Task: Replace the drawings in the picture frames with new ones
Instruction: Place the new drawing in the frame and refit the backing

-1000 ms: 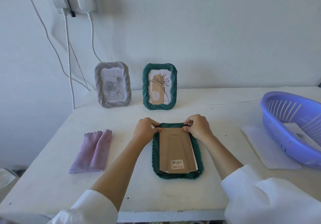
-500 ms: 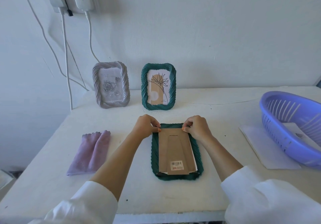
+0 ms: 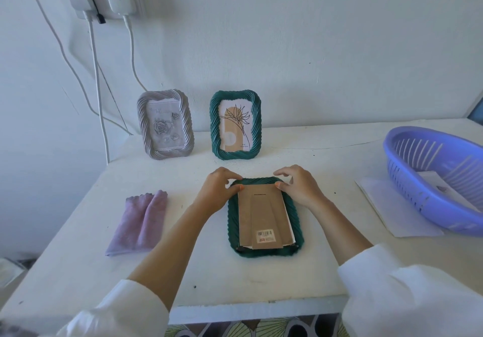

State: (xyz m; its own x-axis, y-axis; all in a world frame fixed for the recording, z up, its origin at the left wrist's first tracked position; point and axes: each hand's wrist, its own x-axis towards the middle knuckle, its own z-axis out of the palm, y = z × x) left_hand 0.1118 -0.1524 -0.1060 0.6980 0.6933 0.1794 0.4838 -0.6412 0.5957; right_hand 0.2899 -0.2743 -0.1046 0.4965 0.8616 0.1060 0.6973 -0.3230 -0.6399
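Observation:
A dark green picture frame lies face down in the middle of the white table. Its brown cardboard backing with a barcode sticker faces up, and a white sheet edge shows under the backing's right side. My left hand grips the frame's top left corner, thumb on the backing's corner. My right hand pinches the top right corner the same way. Two frames stand upright against the wall: a grey one with a rose drawing and a green one with a flower drawing.
A folded purple cloth lies left of the face-down frame. At the right stands a purple plastic basket holding a paper, partly on a white sheet. Cables hang down the wall at the left.
Both hands stay at the top corners of the face-down frame. The right hand's fingers have spread a little over the top edge.

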